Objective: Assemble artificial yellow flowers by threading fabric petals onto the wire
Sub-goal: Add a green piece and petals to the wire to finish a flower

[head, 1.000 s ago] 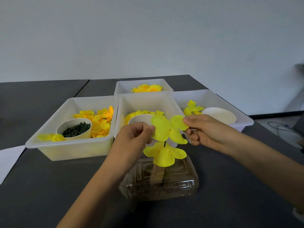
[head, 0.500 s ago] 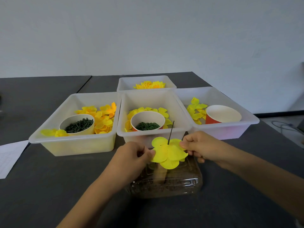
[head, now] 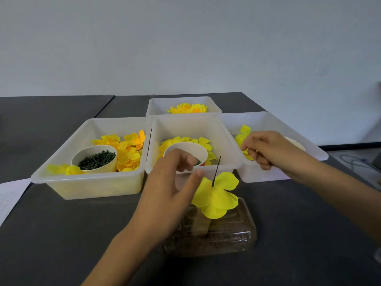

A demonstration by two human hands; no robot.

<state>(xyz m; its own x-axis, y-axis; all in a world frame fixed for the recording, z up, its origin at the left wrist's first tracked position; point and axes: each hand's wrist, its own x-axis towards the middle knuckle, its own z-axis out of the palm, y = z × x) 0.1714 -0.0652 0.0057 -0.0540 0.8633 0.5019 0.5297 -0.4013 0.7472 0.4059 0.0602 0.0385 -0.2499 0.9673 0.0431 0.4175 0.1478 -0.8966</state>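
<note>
A thin dark wire (head: 216,170) stands up from a clear plastic container (head: 231,240) on the dark table. Yellow fabric petals (head: 216,198) sit threaded on it, with the wire tip poking out above them. My left hand (head: 165,195) hovers just left of the petals with fingers spread and relaxed, its thumb tip close to the petal edge. My right hand (head: 268,149) is inside the right bin (head: 309,149), fingers curled over the loose yellow petals (head: 244,131) there, with yellow showing between fingers and thumb.
The left bin (head: 88,184) holds orange-yellow petals and a cup of dark green pieces (head: 97,159). The middle bin (head: 191,126) has petals and a cup (head: 191,148). A rear bin (head: 185,102) holds finished flowers. White paper (head: 10,193) lies at far left.
Both hands pushed the petal layer down the wire, then let go. My right hand moved away to the right bin; my left hand opened and lifted slightly.
</note>
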